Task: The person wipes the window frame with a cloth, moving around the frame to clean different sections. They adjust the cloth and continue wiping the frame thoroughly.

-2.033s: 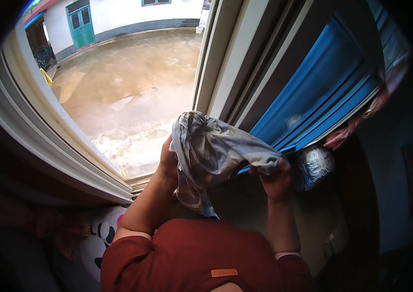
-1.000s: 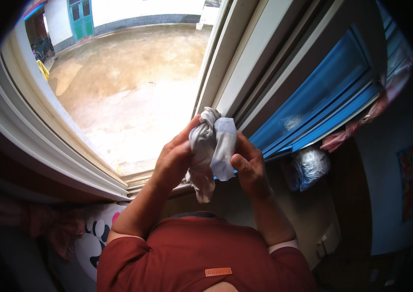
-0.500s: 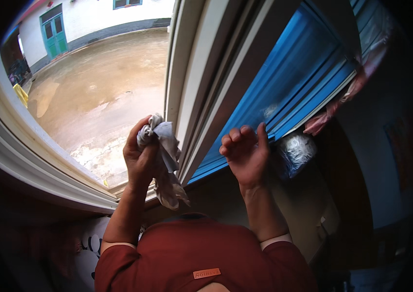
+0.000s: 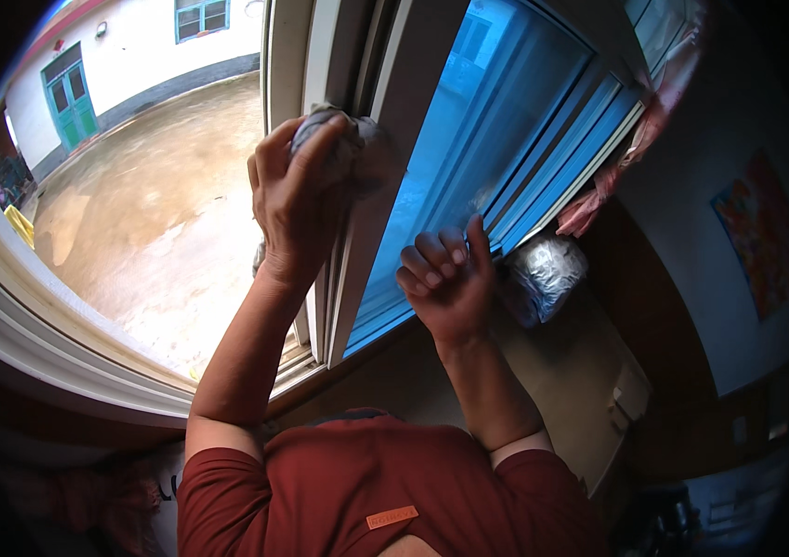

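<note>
My left hand [image 4: 297, 200] is closed around a crumpled grey-white rag [image 4: 343, 144]. It presses the rag to the upright frame [image 4: 350, 278] of a sliding window, at the edge beside the opening. A bit of the rag also shows below, beside the wrist. My right hand [image 4: 450, 288] hangs in the air in front of the blue-looking window pane [image 4: 455, 139]. Its fingers are loosely curled and the thumb stands apart, with nothing in the palm. That hand touches neither the glass nor the frame.
The window sill and track [image 4: 69, 343] curve along the left. Outside lie a paved yard [image 4: 153, 186] and a building with a green door [image 4: 71, 107]. To the right are a shiny plastic-wrapped bundle [image 4: 547, 274], a pink curtain [image 4: 589, 200] and a colourful wall picture [image 4: 761, 232].
My left hand has moved up and right, bringing the rag from in front of the opening onto the frame. My right hand has shifted slightly left, and the view has turned somewhat.
</note>
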Available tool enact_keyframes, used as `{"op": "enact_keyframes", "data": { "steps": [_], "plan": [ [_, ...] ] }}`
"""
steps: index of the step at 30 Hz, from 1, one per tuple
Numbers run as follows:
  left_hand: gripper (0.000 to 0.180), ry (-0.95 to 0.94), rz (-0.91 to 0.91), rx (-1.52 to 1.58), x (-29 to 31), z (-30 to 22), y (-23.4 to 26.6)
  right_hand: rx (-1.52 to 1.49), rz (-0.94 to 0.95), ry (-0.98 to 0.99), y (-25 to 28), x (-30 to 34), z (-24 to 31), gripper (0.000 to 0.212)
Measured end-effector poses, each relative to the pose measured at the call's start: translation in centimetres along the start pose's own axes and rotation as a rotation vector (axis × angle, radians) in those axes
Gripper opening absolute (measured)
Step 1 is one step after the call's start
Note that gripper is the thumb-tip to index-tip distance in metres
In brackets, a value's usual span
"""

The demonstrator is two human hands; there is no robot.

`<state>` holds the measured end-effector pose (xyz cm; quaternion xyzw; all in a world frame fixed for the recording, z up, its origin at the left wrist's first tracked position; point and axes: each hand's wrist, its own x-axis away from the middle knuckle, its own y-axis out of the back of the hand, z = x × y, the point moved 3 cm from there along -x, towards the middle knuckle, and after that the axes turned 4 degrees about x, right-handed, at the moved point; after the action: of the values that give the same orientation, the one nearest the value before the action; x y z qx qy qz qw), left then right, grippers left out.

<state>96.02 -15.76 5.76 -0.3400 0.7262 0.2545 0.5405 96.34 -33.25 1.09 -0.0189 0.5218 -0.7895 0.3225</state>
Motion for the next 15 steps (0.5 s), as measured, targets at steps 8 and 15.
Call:
{"op": "enact_keyframes", "data": {
  "steps": [8, 15],
  "plan": [
    [0.037, 0.053, 0.145, -0.133, 6.6, 0.7, 1.2, 0.147, -0.076, 0.086, -0.1, -0.1, 0.5, 0.042],
    [0.04, -0.113, -0.03, -0.156, -4.2, -1.3, -0.5, 0.187, -0.174, 0.067, 1.6, -1.4, -0.5, 0.042]
  ]
}}
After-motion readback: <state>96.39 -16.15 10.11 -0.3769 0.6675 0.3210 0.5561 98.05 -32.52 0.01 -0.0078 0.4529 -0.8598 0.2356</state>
